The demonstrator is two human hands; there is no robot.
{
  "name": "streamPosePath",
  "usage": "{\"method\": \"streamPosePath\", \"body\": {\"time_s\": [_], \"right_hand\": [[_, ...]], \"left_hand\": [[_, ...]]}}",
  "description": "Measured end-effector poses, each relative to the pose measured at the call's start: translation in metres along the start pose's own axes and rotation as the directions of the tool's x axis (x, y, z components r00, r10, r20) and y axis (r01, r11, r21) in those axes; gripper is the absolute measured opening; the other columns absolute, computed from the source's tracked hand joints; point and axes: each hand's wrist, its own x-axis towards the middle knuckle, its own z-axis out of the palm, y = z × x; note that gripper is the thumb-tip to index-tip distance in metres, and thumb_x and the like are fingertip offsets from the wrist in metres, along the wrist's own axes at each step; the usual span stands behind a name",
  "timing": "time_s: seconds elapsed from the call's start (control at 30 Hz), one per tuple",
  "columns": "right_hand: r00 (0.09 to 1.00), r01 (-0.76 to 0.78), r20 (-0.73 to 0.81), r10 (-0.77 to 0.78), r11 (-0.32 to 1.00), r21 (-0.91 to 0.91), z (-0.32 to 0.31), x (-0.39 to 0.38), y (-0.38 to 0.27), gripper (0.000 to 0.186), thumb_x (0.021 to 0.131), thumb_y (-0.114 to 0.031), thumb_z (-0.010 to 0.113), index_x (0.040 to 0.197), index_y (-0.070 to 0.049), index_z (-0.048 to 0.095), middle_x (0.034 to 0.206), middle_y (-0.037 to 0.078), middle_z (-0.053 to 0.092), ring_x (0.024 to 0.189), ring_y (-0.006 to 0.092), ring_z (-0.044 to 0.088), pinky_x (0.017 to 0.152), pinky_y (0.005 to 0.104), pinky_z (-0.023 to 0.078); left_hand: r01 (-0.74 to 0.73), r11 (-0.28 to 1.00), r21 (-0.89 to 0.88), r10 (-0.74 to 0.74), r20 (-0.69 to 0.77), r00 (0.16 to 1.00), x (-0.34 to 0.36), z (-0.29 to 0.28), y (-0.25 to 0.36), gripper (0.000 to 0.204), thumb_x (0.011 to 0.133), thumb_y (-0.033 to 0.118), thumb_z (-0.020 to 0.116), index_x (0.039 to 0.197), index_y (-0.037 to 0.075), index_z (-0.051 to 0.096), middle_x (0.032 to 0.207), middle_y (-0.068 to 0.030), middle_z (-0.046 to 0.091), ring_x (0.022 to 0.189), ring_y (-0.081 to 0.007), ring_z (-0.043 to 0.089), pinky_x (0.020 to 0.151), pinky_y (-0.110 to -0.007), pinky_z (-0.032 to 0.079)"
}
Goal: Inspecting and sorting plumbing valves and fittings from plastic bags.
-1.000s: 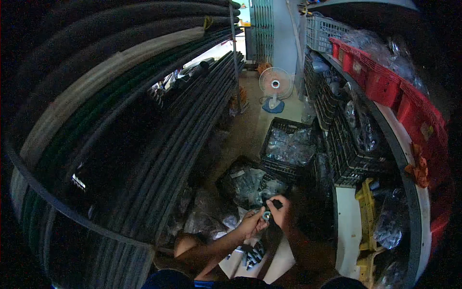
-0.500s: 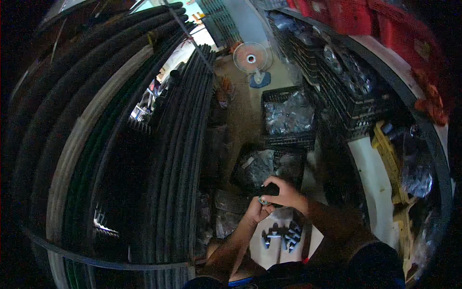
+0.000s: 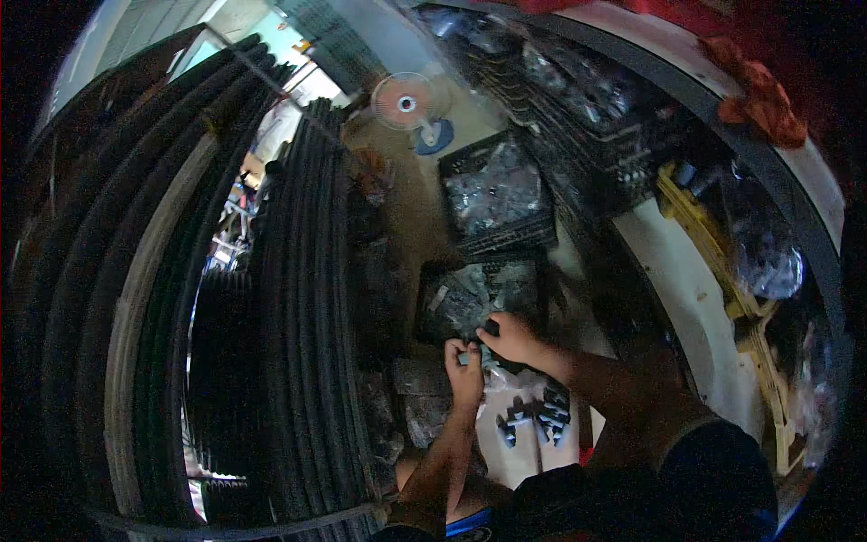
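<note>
My left hand (image 3: 463, 369) has its fingers closed on a small pale-grey piece (image 3: 464, 358), too small to name. Close beside it, on the right, my right hand (image 3: 513, 339) pinches a small dark cap-like piece (image 3: 491, 327). A narrow gap separates the two hands. Just below them, crumpled clear plastic (image 3: 502, 378) lies at the top of a pale surface in front of me. Several small black-and-grey fittings (image 3: 547, 419) are spread on that pale surface (image 3: 519, 461). Their exact kind is hard to make out in the dim light.
Beyond my hands stands a black crate (image 3: 423, 307) of clear bags, with another black crate (image 3: 445, 203) behind it. A fan (image 3: 406, 105) stands farther back. Long dark pipes (image 3: 307, 316) fill the left side. Stacked crates and a yellow crate (image 3: 700, 226) line the right.
My hands were together and have drawn apart, the right one now gripping a dark piece. Crumpled clear plastic now shows below them. The whole view has shifted and tilted.
</note>
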Motion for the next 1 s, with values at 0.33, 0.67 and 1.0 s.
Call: {"method": "streamPosePath", "body": {"time_s": [0.33, 0.67, 1.0], "right_hand": [[0.810, -0.112, 0.538, -0.231, 0.841, 0.529, -0.025, -0.002, 0.017, 0.070, 0.075, -0.027, 0.081, 0.130, -0.002, 0.046, 0.123, 0.016, 0.056, 0.115, 0.0273, 0.053, 0.094, 0.0365, 0.044], [0.863, 0.292, 0.426, -0.271, 0.956, 0.017, 0.002, -0.024, 0.040, 0.054, 0.074, -0.011, 0.075, 0.119, -0.004, 0.046, 0.101, 0.021, 0.060, 0.097, 0.0367, 0.061, 0.080, 0.0447, 0.048], [0.948, 0.080, 0.230, -0.219, 0.865, 0.495, -0.021, -0.006, 0.013, 0.056, 0.082, -0.018, 0.074, 0.130, -0.003, 0.049, 0.126, 0.018, 0.056, 0.114, 0.0311, 0.055, 0.099, 0.0420, 0.042]], "left_hand": [[0.457, 0.703, -0.546, -0.421, 0.199, 0.885, 0.014, -0.004, -0.029, 0.020, 0.098, 0.027, 0.052, 0.098, 0.007, 0.051, 0.092, -0.0036, 0.053, 0.088, -0.0165, 0.055, 0.080, -0.031, 0.047], [0.882, 0.144, -0.450, -0.707, 0.577, 0.409, 0.008, 0.009, -0.046, 0.062, 0.095, 0.059, 0.045, 0.128, 0.008, 0.055, 0.124, -0.0127, 0.060, 0.114, -0.0314, 0.058, 0.100, -0.047, 0.045], [0.627, 0.525, -0.575, -0.636, 0.223, 0.738, 0.015, 0.003, -0.056, 0.066, 0.097, 0.059, 0.044, 0.123, -0.001, 0.054, 0.115, -0.0129, 0.062, 0.100, -0.0253, 0.062, 0.089, -0.039, 0.049]]}}
